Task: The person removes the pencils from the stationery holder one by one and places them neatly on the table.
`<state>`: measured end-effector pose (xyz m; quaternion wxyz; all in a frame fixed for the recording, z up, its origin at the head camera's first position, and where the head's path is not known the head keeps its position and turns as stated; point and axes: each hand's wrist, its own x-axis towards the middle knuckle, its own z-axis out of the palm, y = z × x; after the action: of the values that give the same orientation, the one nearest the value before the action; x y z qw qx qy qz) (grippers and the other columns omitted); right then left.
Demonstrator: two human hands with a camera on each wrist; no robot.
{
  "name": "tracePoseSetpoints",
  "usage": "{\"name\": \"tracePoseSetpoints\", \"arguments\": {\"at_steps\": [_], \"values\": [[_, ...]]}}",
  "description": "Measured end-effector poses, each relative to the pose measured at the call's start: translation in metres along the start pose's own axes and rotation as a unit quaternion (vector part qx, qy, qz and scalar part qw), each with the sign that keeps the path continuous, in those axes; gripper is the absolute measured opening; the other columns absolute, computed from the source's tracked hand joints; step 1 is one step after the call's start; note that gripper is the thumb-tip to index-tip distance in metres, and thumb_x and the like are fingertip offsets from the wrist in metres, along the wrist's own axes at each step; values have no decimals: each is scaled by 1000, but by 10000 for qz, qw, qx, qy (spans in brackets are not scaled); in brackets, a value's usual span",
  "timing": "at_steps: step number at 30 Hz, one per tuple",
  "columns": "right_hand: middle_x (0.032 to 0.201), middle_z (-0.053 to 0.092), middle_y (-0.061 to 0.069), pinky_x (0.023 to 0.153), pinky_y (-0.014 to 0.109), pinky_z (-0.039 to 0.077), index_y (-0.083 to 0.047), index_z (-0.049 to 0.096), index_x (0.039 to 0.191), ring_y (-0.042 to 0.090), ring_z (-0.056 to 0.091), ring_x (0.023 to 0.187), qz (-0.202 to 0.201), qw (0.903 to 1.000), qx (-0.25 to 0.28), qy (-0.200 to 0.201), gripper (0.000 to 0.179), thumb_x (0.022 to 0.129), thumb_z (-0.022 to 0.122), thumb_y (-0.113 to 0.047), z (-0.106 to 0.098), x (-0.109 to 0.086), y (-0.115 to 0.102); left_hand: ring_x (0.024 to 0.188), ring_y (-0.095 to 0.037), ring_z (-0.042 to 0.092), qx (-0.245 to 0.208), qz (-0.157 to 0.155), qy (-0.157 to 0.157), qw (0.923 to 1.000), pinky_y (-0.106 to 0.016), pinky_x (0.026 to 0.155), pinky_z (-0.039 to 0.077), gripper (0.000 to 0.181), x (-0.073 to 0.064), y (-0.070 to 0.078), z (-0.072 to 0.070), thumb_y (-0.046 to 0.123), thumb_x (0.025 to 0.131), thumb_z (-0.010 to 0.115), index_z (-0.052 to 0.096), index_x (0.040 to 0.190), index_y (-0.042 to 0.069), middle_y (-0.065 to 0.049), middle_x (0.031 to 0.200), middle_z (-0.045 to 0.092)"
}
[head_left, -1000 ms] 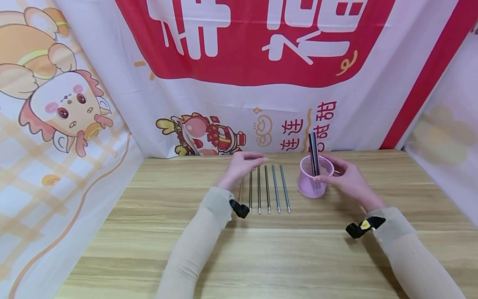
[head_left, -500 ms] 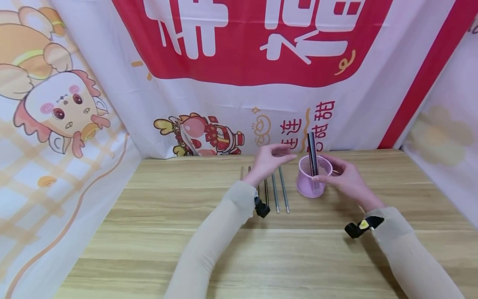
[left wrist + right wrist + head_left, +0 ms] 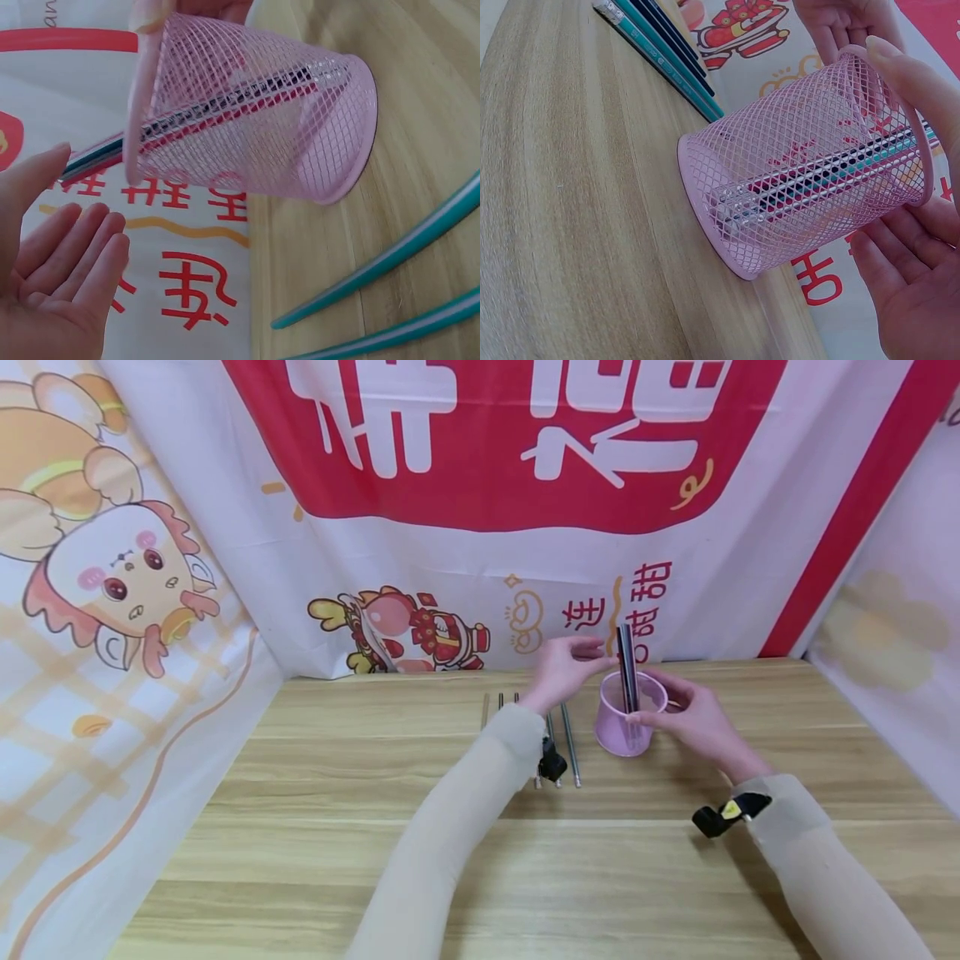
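A pink mesh pencil cup (image 3: 611, 733) stands upright on the table with several pencils (image 3: 627, 664) leaning inside, their eraser ends down. My right hand (image 3: 697, 720) grips the cup by its rim, thumb in front and fingers round the far side. Beside the cup's mouth is my left hand (image 3: 564, 670), its thumb right at the upper ends of the pencils and its other fingers loosely extended. In the left wrist view the cup (image 3: 255, 112) shows teal, dark and red pencils through the mesh. My left forearm partly hides a row of pencils (image 3: 572, 745) on the table.
Teal pencils (image 3: 375, 274) lie close to the cup, with dark ones (image 3: 676, 37) farther left and a tan one (image 3: 485, 712) at the row's end. A printed cloth (image 3: 465, 552) hangs along the table's back edge.
My left hand has moved right, from above the left end of the pencil row to the pencils in the cup. My right hand has stayed on the cup.
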<state>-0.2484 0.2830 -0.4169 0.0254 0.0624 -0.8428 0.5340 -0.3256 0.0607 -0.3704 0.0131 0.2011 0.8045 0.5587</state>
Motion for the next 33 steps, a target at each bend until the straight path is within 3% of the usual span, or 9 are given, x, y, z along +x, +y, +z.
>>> {"name": "tracePoseSetpoints", "arguments": {"at_steps": [7,11,19,24,33], "values": [[151,49,13,95,15,49,-15,44,155,33,51,132,84,10000,-38,23,81,86,85,-32,1,0,-1,89,-3,67,456,-104,-398,9981,-16,79,55,42,7,-3,8,26,87,84,72,124,10,4,104,75],[150,50,13,96,16,49,-14,45,155,33,51,131,48,10000,-41,28,82,86,85,-33,1,-1,-3,90,-3,67,571,-102,-462,9972,-15,79,55,37,8,-8,17,26,89,82,73,122,12,4,106,75],[149,52,13,93,12,48,-15,47,154,35,52,131,-17,10000,2,86,80,86,86,-30,2,0,0,87,-1,65,504,-190,-226,9983,-16,79,54,28,4,-13,30,30,90,81,77,114,16,7,103,75],[149,51,14,91,11,48,-15,46,154,36,51,130,-123,9999,20,73,80,86,85,-29,1,0,1,85,-1,65,407,-227,-42,9989,-15,78,54,25,1,-12,31,29,89,82,78,109,15,8,100,75],[148,53,9,92,13,48,-18,50,152,32,53,130,49,9999,-4,135,77,85,86,-32,2,1,0,85,-3,65,87,-401,221,9989,-20,73,56,21,1,-14,30,30,92,78,79,108,16,7,102,75]]}}
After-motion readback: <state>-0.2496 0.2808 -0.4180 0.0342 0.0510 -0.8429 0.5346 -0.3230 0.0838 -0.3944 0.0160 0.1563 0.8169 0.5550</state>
